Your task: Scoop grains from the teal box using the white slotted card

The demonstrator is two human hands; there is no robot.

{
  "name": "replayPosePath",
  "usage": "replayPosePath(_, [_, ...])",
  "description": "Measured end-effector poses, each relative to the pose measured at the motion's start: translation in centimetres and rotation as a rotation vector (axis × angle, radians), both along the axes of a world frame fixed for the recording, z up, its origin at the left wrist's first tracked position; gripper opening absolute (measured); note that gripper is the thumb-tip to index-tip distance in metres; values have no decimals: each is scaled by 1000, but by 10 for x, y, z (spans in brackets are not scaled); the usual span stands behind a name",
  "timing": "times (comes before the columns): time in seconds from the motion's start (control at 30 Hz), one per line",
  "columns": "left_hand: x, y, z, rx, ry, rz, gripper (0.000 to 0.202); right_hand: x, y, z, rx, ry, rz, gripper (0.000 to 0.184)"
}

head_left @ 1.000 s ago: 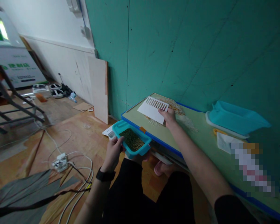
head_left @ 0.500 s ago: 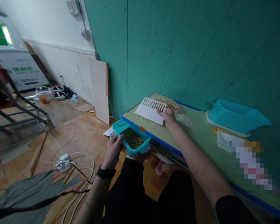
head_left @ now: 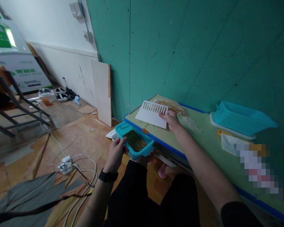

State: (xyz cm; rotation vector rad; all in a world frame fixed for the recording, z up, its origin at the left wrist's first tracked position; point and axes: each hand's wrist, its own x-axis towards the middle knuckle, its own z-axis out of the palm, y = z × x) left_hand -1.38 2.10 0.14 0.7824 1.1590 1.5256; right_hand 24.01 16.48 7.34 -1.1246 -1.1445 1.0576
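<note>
Left hand (head_left: 115,154), fingers closed on the rim of a blue tub (head_left: 135,155) of mixed beans (head_left: 133,140), just off the tabletop's (head_left: 210,142) near-left corner; right hand (head_left: 169,119), fingers pinching a white slotted scraper (head_left: 149,117) at the left end; loose grains (head_left: 172,106) toward the back edge; blue bin (head_left: 243,117) farther right.

At the table's (head_left: 210,148) near left edge, the left hand (head_left: 117,153) holds a plastic bin (head_left: 135,155), mung beans (head_left: 132,138) in its left part, soybeans (head_left: 141,145) at its right. Over the table, the right hand (head_left: 169,119) has the slotted scraper (head_left: 149,119) in front of a soybean heap (head_left: 174,106), finer grains (head_left: 192,124) spread to the heap's right, and a second bin (head_left: 243,117) farther right near the plasterboard wall (head_left: 203,47). Left on the floor lies the power strip (head_left: 65,164), the chair (head_left: 2,77) beyond it
</note>
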Motion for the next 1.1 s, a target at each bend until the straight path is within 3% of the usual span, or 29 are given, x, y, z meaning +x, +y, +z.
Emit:
replayPosePath(0.3, [4,-9,-2,-30,-40,-62,36,3,-20,1,-15,-1,23,49])
replayPosePath(0.67, [17,-18,11,-53,-32,-63,40,-7,-82,-5,15,-16,-93,43])
replayPosePath(0.9, [23,-20,8,-46,-47,-38,37,22,-46,2,59,16,-252,45])
replayPosePath(1.1, [24,-20,3,-44,-25,-39,39,27,-24,-9,59,-39,-262,46])
